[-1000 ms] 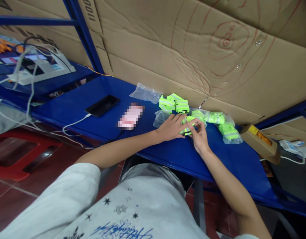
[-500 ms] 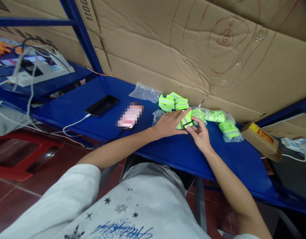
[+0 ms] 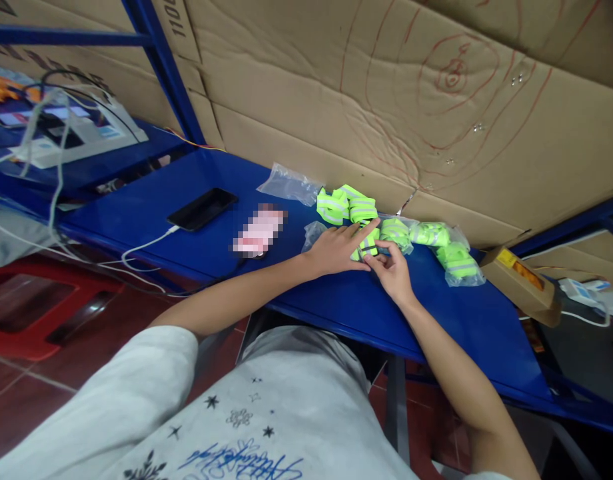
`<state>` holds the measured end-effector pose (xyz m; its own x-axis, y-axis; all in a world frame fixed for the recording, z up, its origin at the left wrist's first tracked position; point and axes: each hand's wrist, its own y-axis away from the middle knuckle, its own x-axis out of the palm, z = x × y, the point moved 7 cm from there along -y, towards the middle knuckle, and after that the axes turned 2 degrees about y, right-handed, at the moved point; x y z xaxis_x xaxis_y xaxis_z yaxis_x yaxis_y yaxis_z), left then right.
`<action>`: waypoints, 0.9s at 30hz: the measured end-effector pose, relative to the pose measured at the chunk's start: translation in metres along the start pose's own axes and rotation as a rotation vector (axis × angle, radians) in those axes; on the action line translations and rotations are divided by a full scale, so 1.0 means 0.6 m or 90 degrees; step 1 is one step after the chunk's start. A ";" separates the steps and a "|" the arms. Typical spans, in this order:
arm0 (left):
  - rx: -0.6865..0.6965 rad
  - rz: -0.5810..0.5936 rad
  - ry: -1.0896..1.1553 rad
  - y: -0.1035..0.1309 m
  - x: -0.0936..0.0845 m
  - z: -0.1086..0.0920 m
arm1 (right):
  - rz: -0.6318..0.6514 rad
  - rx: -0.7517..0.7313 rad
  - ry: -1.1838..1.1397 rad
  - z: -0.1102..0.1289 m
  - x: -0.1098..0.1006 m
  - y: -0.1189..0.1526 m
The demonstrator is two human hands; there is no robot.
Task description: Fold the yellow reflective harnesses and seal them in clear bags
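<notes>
A folded neon-yellow reflective strap [image 3: 369, 241] with grey bands and a black buckle lies between my hands on the blue table. My left hand [image 3: 336, 250] rests over its left side, holding it between the thumb and fingers, with the index finger stretched along it. At its right edge, beside the black part, the fingers of my right hand [image 3: 394, 270] are pinched on the strap. More strap bundles of the same kind lie behind and to the right: a loose bundle [image 3: 332, 207] and a bagged bundle [image 3: 459, 262]. Part of the held strap is hidden under my left hand.
An empty clear plastic bag [image 3: 290, 185] lies by the cardboard wall [image 3: 286, 100]. Left of my hands are a pixelated phone [image 3: 259, 231] and a dark phone [image 3: 201, 209] on a white cable. An open cardboard box [image 3: 519, 283] stands at the table's right end.
My right hand has moved slightly left, closer to my left hand. The buckle, which stood out as a black frame, now shows only as a thin dark bar.
</notes>
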<state>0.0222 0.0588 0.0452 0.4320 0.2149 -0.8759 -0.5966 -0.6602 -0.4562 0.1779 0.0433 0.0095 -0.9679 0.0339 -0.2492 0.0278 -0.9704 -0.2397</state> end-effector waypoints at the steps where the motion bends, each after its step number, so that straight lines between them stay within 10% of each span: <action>1: -0.001 0.002 0.009 -0.001 0.000 0.001 | 0.005 -0.004 0.007 0.000 -0.001 0.001; 27: 0.060 0.039 0.048 -0.001 0.002 -0.012 | 0.047 -0.171 0.204 0.044 0.004 0.020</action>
<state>0.0278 0.0545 0.0452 0.4400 0.1199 -0.8900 -0.6831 -0.5986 -0.4184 0.1695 0.0251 0.0309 -0.8357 0.0796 -0.5434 0.1995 -0.8778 -0.4355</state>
